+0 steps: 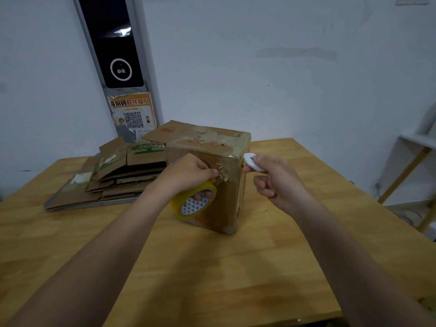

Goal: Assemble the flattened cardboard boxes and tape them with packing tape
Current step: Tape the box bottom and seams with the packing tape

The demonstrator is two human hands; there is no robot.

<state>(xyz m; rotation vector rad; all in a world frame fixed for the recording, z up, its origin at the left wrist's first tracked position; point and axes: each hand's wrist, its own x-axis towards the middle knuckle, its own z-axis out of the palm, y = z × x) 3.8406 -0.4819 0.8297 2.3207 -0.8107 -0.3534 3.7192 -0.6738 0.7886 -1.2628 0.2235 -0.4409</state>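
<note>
While box (pixel 227 197) stands long-axis upright | left grip (pixel 188 173) holds tape roll (pixel 176 205) | right grip (pixel 273 182) pinches cutter (pixel 253 162)

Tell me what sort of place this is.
Probably a parcel pickup point or small packing room. A black panel with a QR-code notice under it hangs on the wall, flattened boxes are stacked on the wooden table, and the left hand holds a tape roll against an assembled box.
</note>
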